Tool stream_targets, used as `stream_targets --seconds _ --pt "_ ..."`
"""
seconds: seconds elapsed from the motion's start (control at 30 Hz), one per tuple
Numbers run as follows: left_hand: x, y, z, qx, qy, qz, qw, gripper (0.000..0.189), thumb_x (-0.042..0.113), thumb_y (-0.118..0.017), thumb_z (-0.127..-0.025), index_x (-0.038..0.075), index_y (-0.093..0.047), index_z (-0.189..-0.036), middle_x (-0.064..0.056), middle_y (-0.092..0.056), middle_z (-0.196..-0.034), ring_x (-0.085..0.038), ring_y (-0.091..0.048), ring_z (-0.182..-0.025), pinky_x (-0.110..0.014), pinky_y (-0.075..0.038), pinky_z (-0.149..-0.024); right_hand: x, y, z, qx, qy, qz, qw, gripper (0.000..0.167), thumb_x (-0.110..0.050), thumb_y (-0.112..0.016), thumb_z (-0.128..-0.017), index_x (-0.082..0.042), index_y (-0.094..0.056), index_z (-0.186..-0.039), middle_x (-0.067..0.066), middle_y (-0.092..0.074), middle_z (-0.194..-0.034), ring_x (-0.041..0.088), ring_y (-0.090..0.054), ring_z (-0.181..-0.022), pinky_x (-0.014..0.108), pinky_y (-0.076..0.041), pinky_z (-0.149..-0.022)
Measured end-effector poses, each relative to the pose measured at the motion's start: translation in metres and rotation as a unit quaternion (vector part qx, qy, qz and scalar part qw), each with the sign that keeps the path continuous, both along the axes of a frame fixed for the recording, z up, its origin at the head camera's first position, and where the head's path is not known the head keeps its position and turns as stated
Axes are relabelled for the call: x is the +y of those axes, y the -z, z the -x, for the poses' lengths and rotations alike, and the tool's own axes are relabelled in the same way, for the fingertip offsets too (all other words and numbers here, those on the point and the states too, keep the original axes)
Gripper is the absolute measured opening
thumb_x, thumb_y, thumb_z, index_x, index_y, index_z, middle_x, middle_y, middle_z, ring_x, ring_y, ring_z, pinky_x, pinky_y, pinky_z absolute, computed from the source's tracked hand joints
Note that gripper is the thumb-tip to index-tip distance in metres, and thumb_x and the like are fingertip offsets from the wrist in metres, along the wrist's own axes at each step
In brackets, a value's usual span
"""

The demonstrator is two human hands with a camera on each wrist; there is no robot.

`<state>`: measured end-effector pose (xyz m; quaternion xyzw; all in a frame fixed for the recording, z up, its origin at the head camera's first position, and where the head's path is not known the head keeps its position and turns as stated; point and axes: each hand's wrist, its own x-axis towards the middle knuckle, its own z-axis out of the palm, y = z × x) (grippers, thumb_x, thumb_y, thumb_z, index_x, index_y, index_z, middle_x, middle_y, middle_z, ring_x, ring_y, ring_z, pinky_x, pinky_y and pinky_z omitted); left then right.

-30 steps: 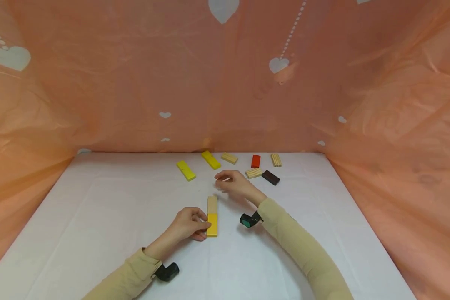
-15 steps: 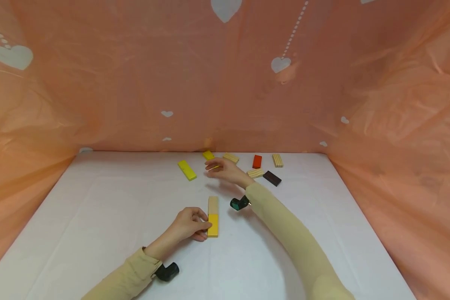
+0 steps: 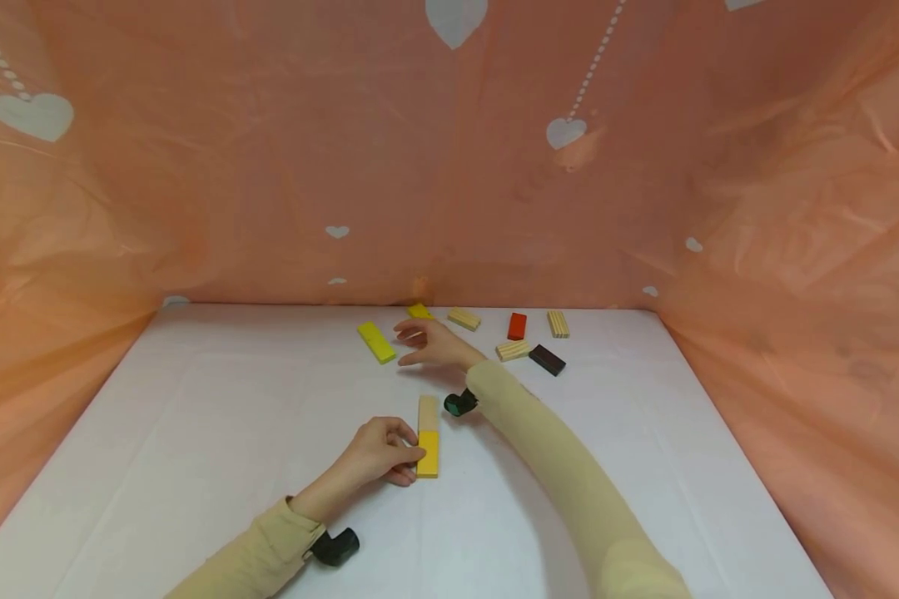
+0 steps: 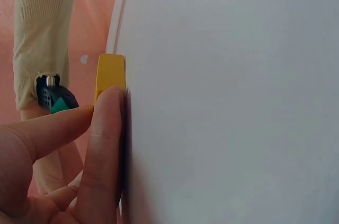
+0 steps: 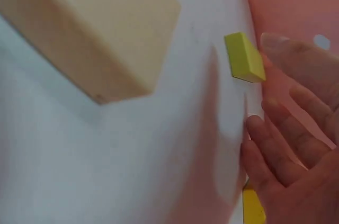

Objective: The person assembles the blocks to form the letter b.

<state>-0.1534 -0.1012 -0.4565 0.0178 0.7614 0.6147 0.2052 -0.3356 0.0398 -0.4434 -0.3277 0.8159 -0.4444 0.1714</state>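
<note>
A yellow block [image 3: 428,459] lies flat, end to end with a plain wooden block [image 3: 429,413], making one straight strip. At its left edge my left hand [image 3: 380,453] holds the yellow block, thumb on top and fingers against the side. The left wrist view shows those fingertips on the yellow block [image 4: 111,70]. My right hand [image 3: 434,344] hovers farther back, holding nothing, fingers spread and slightly bent. Just left of its fingertips lies a lime-yellow block [image 3: 376,342]. Behind it, another yellow block [image 3: 419,311] is partly hidden by the hand.
Right of the right hand lie a striped wooden block [image 3: 464,319], a red block [image 3: 518,326], a second striped block [image 3: 513,350], a third striped block [image 3: 558,324] and a dark brown block [image 3: 547,360]. An orange curtain [image 3: 270,166] walls the white table [image 3: 270,366] at back and sides.
My right hand has moved left and a little back, from above the wooden block toward the lime-yellow block. The left hand stays on the yellow block.
</note>
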Motion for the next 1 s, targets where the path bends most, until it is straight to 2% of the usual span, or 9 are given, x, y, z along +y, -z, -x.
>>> stream_targets --seconds 0.37,0.57,0.83,1.0 --pt "0.0 -0.003 0.0 -0.005 0.005 -0.013 0.9999 0.02 0.005 -0.07 -0.086 -0.006 -0.057 -0.096 -0.011 -0.063 -0.067 -0.02 -0.065 -0.053 -0.033 -0.059 -0.052 -0.016 0.01 0.0 0.004 0.039 -0.025 0.9989 0.06 -0.016 -0.081 -0.079 -0.007 -0.053 -0.131 0.005 -0.059 -0.122 0.019 -0.053 -0.113 0.023 -0.045 -0.097" --pt "0.0 -0.003 -0.001 -0.002 0.006 -0.018 0.9998 0.019 0.003 -0.07 -0.086 -0.006 -0.057 -0.095 -0.012 -0.064 -0.067 -0.02 -0.065 -0.053 -0.034 -0.059 -0.052 -0.022 0.008 -0.003 -0.018 0.065 -0.037 0.997 0.062 -0.023 -0.082 -0.077 -0.011 -0.053 -0.131 0.002 -0.058 -0.125 0.017 -0.052 -0.117 0.025 -0.045 -0.097" --pt "0.0 0.0 0.0 0.001 0.009 -0.017 0.9998 0.019 0.004 -0.07 -0.086 -0.006 -0.057 -0.096 -0.012 -0.064 -0.067 -0.02 -0.065 -0.053 -0.034 -0.059 -0.052 -0.027 0.004 -0.003 -0.001 0.067 -0.067 0.9955 0.057 -0.022 -0.08 -0.079 -0.009 -0.055 -0.128 0.004 -0.059 -0.122 0.018 -0.053 -0.11 0.025 -0.046 -0.095" --pt "0.0 0.002 0.0 0.002 0.009 -0.015 0.9998 0.019 0.005 -0.07 -0.086 -0.006 -0.057 -0.096 -0.011 -0.063 -0.067 -0.02 -0.065 -0.053 -0.033 -0.059 -0.052 -0.029 0.003 0.0 -0.007 0.068 -0.079 0.9945 0.056 -0.023 -0.081 -0.079 -0.009 -0.055 -0.127 0.004 -0.059 -0.118 0.017 -0.052 -0.105 0.024 -0.046 -0.092"
